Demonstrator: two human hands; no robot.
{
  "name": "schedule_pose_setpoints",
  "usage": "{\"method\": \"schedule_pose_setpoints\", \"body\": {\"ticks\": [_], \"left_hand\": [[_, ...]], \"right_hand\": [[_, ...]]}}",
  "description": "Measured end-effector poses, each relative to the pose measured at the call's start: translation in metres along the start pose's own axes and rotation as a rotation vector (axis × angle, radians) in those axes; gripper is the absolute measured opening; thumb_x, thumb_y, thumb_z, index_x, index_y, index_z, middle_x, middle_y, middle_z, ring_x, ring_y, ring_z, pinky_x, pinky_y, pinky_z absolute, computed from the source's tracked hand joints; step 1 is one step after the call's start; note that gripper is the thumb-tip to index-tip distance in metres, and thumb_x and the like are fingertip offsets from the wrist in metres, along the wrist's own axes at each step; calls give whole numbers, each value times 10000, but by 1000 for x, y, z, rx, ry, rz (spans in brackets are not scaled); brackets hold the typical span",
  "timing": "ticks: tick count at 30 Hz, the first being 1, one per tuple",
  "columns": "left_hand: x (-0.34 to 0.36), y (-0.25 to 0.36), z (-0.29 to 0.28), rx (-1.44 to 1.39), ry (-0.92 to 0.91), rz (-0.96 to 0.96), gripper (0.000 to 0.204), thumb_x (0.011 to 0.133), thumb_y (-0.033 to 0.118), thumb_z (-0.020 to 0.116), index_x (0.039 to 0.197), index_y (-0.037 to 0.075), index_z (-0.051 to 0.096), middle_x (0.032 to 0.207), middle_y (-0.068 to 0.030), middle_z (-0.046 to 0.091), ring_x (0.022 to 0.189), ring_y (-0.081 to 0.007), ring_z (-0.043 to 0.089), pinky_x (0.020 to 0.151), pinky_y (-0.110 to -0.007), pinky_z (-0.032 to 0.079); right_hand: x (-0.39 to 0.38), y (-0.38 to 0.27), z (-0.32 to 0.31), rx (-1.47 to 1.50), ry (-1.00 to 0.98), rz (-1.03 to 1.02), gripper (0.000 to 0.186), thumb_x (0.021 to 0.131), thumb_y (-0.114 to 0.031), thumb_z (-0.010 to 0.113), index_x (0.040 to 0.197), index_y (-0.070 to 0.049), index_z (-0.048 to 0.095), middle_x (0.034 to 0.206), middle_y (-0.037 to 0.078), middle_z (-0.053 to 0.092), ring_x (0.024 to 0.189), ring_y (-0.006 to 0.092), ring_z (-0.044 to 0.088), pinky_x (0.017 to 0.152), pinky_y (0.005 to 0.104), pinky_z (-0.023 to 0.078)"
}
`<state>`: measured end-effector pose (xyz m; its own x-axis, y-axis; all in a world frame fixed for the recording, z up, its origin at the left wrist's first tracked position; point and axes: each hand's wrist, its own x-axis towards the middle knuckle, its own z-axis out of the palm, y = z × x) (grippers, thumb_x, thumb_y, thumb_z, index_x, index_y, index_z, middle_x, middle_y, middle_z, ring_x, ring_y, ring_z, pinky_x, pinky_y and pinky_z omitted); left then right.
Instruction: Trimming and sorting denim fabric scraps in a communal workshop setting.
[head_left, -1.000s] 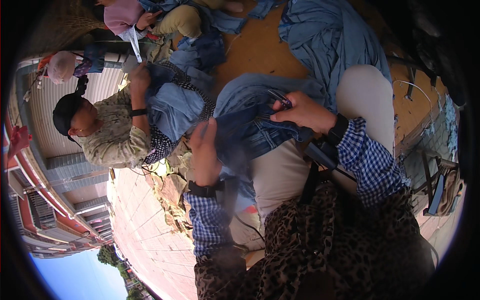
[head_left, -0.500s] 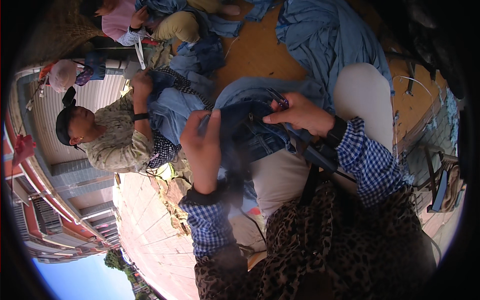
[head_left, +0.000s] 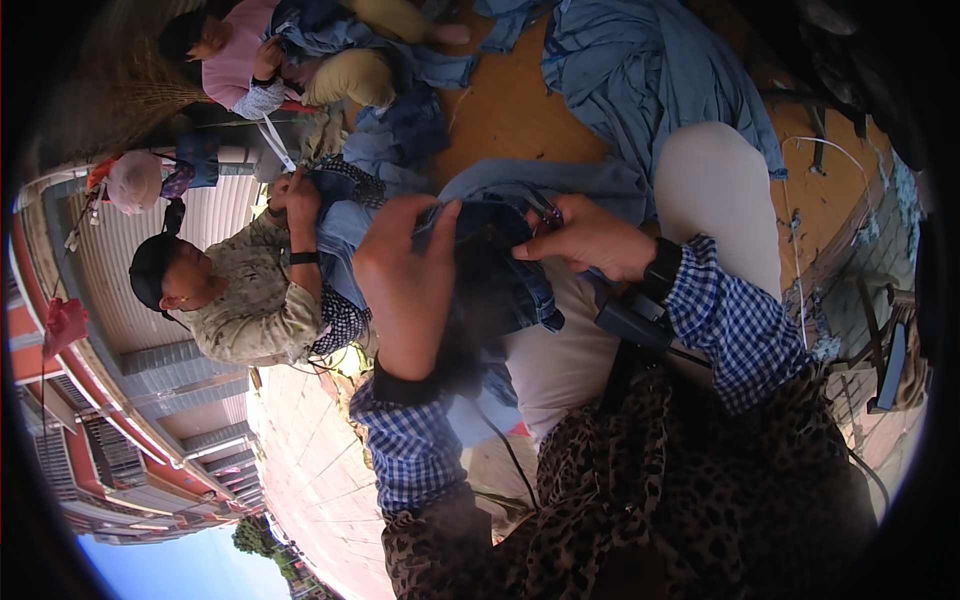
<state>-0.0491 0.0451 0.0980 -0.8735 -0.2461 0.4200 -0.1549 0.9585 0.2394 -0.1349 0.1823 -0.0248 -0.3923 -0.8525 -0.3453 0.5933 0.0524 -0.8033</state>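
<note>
A pair of dark blue jeans (head_left: 520, 300) lies bunched over my lap, partly blurred and in shadow. My left hand (head_left: 405, 280) is closed at its upper left edge, with thumb and fingers pinching the cloth. My right hand (head_left: 600, 240) is closed around small thread snips (head_left: 545, 210), whose slim blades point up and left. Its thumb presses on the jeans beside the snips. Whether the blades touch any thread cannot be made out.
Light blue denim (head_left: 650, 85) is heaped on an orange-brown board (head_left: 520, 110) ahead. A co-worker in a camouflage shirt (head_left: 250, 310) sits at left handling denim; another in pink (head_left: 235, 60) sits farther off. A black box (head_left: 635, 322) lies by my right wrist.
My left hand has moved up a little toward the jeans' far edge, and the cloth has shifted with it. The right hand has drifted slightly left, still holding the snips.
</note>
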Motion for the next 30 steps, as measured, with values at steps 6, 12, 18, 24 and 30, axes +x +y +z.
{"method": "schedule_pose_setpoints", "body": {"ticks": [6, 12, 18, 24, 30], "left_hand": [[2, 13, -5, -23, -89, 4, 143, 746, 33, 711, 850, -14, 625, 740, -72, 600, 674, -148, 575, 636, -247, 437], [-2, 8, -18, -72, -296, 117, 178, 706, -52, 657, 867, -14, 594, 835, -127, 573, 796, -272, 583, 707, -309, 450], [-13, 14, -19, -98, -465, 132, 269, 653, -146, 588, 886, -13, 577, 913, -124, 550, 860, -278, 561, 758, -312, 443], [-26, 13, -18, 41, -490, 334, 367, 551, -179, 530, 869, -13, 609, 910, -114, 565, 851, -311, 541, 750, -355, 457], [-36, 19, -13, 66, -493, 357, 326, 554, -161, 531, 833, -21, 624, 883, -104, 569, 851, -295, 530, 747, -371, 457]], "right_hand": [[-2, 3, 1, 39, 6, 4, 363, 727, -160, 774, 933, -95, 482, 738, -34, 464, 554, 35, 394, 425, 186, 281], [0, 10, 2, 92, 11, -19, 339, 730, -146, 770, 894, -111, 476, 719, -42, 452, 520, 30, 378, 409, 191, 270], [-1, 16, 3, 77, 41, -30, 316, 730, -139, 768, 871, -116, 486, 712, -47, 455, 531, 31, 394, 414, 194, 283], [-5, 18, 10, 83, 47, -86, 318, 723, -114, 761, 925, -92, 517, 713, -51, 469, 589, 35, 429, 442, 203, 314], [6, 39, 12, -13, 32, -302, 273, 725, -50, 732, 903, -57, 525, 690, -55, 446, 613, 30, 402, 535, 199, 334]]}}
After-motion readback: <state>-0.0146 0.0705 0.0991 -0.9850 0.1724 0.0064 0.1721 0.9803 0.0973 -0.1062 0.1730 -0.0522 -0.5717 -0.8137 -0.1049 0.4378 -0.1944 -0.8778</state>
